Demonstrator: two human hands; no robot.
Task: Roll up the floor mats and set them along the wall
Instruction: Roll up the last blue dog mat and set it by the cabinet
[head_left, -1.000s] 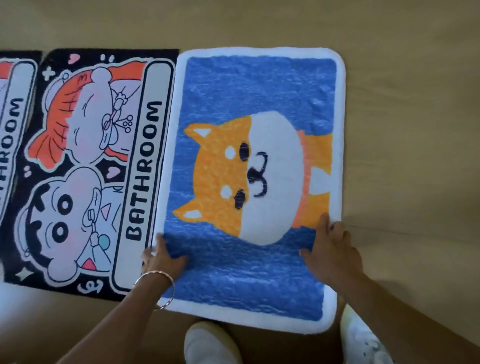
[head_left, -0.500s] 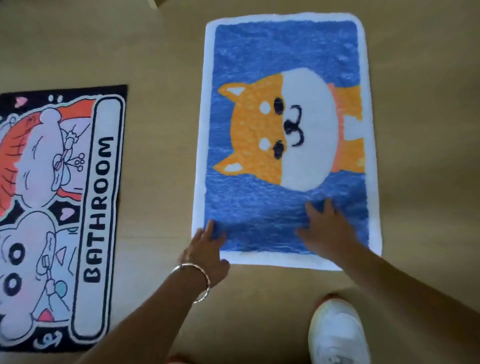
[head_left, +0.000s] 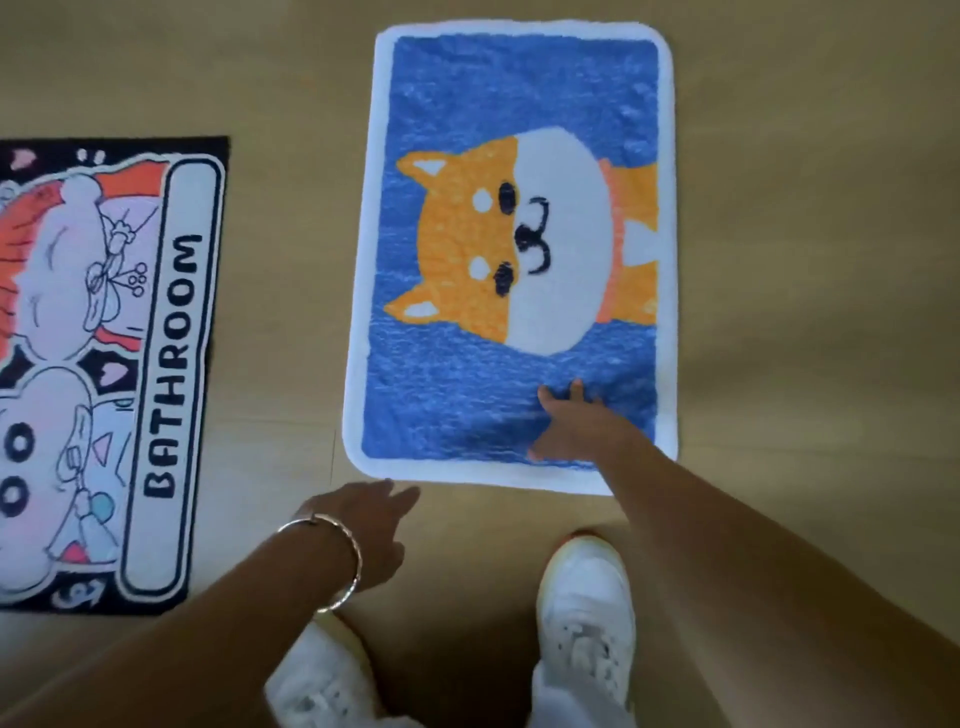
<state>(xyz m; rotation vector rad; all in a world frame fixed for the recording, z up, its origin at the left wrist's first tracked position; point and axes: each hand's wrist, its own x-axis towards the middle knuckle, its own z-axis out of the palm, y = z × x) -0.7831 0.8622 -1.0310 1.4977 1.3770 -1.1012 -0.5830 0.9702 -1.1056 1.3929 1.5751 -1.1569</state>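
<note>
A blue floor mat (head_left: 514, 104) with a white border and an orange-and-white dog face lies flat on the wooden floor, its long side running away from me. My right hand (head_left: 576, 423) rests palm down on its near blue part, fingers spread. My left hand (head_left: 363, 514), a bangle on the wrist, hovers over bare floor just short of the mat's near left corner, fingers apart, holding nothing. A black cartoon mat (head_left: 104, 374) with the word BATHROOM lies flat at the left, apart from the blue one.
Two white shoes show at the bottom, the right shoe (head_left: 587, 603) just below the blue mat's near edge and the left shoe (head_left: 317, 680) under my left forearm. Bare wooden floor (head_left: 810, 260) surrounds both mats.
The blue mat has slid away from the cartoon mat, which it first touched, opening a gap of floor. My left hand has come off the blue mat onto the floor side. My right hand stays on it.
</note>
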